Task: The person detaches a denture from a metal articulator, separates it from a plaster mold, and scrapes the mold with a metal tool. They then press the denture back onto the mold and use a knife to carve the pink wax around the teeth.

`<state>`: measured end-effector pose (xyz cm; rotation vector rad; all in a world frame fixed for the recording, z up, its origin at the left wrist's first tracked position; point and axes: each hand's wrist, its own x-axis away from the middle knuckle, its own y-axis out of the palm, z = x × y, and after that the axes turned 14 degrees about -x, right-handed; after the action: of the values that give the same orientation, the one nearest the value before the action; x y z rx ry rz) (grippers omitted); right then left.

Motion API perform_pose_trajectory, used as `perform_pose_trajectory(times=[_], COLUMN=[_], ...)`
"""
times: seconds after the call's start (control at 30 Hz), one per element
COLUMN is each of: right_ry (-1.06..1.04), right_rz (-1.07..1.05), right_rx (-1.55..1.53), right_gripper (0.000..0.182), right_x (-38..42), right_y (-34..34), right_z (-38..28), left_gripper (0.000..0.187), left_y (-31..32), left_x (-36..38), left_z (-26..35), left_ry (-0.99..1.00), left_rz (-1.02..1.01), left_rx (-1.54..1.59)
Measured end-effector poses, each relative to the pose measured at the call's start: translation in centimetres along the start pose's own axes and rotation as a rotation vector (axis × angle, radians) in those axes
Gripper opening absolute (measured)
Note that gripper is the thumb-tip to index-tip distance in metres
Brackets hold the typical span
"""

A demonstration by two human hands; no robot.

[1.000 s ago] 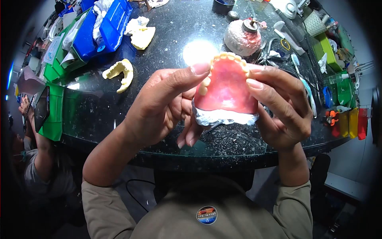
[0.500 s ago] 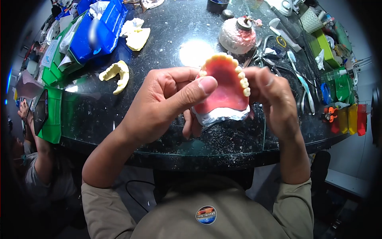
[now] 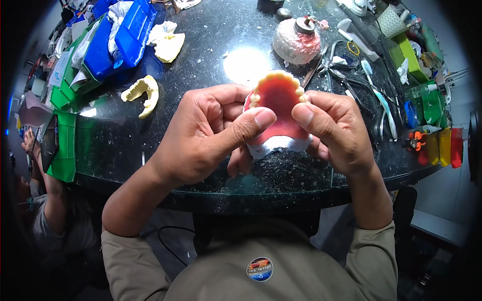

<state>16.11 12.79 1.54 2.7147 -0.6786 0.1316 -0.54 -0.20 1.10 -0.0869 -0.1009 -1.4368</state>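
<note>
Holding above the near rim of the black speckled round table (image 3: pixel 211 195); bare tabletop just under my hands. Yellow plaster jaw cast (image 3: pixel 142 93) at 10 o'clock, pink-stained white burner (image 3: pixel 296 40) at 12, metal pliers and toothbrush (image 3: pixel 374 95) at 2. My left hand (image 3: pixel 211 133) and right hand (image 3: pixel 334 130) both grip the pink wax denture with foil base (image 3: pixel 278 108), thumbs pressed on top.

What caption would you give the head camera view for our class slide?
Left hand and right hand hold a pink denture with foil at its base above a cluttered black table.
</note>
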Motion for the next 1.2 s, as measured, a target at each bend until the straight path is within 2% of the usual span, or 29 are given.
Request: perform_pose_trajectory(times=[0.13, 0.27, 0.33, 0.4, 0.43, 0.47, 0.6, 0.7, 0.77, 0.8, 0.83, 0.9, 0.93, 1.03, 1.1, 1.2], right_ry=[-0.079, -0.217, -0.361, -0.487, -0.494, -0.517, -0.544, -0.567, -0.571, -0.468, -0.514, -0.605, -0.515, -0.736, -0.754, -0.718], right_rz=[0.02, -0.055, -0.085, -0.103, -0.136, -0.149, -0.194, -0.205, -0.227, -0.258, -0.246, -0.226, -0.216, -0.178, -0.111, -0.034], right_rx=[0.027, 0.226, 0.341, 0.455, 0.549, 0.569, 0.663, 0.743, 0.763, 0.819, 0.882, 1.005, 1.117, 1.307, 1.319, 1.328], right_gripper=[0.026, 0.019, 0.018, 0.019, 0.02, 0.021, 0.022, 0.026, 0.028, 0.031, 0.031, 0.033, 0.025, 0.022, 0.018, 0.015], right_x=[0.0, 0.0, -0.2, -0.5, -0.4, -0.4, -0.1, 0.4, 0.6, 0.8, 1.0, 1.4, 2.2, 3.8, 5.0, 6.5], right_y=[0.6, -0.3, -0.5, -0.7, -0.9, -0.8, -0.2, -0.1, -0.1, -0.4, -1.0, -2.4, -3.0, -6.2, -8.2, -11.5], right_z=[-0.2, 0.4, 1.2, 1.6, 1.2, 1.2, 1.2, 1.3, 1.1, 0.6, 0.4, 0.9, 1.0, 2.3, 2.0, 1.2], left_gripper=[0.027, 0.028, 0.03, 0.029, 0.029, 0.027, 0.032, 0.026, 0.027, 0.027, 0.027, 0.026, 0.026, 0.02, 0.018, 0.03], left_y=[-0.1, 0.1, 0.5, -0.1, -0.6, -1.1, -1.2, -0.6, -0.3, 0.0, 0.2, -0.5, -0.8, -2.5, -4.1, -4.1], left_x=[0.0, 0.0, -0.1, -0.3, -0.2, 0.2, 0.5, 0.3, 0.5, 0.5, 0.4, -0.2, -0.4, -1.4, -2.1, -2.4], left_z=[0.0, -0.5, -1.4, -1.6, -1.4, -0.5, 0.2, 0.0, 0.5, 0.5, 0.4, -0.3, -0.4, -0.4, -1.0, -0.6], left_ry=[0.057, 0.161, 0.238, 0.305, 0.34, 0.23, 0.238, 0.409, 0.402, 0.432, 0.46, 0.416, 0.341, 0.226, 0.197, 0.256], left_rz=[-0.007, 0.056, 0.152, 0.138, 0.13, 0.047, 0.037, 0.108, 0.113, 0.141, 0.169, 0.172, 0.216, 0.282, 0.311, 0.308], left_rx=[-0.052, -0.117, -0.173, -0.37, -0.47, -0.577, -0.696, -0.715, -0.797, -0.832, -0.867, -0.756, -0.687, -0.568, -0.429, -0.4])
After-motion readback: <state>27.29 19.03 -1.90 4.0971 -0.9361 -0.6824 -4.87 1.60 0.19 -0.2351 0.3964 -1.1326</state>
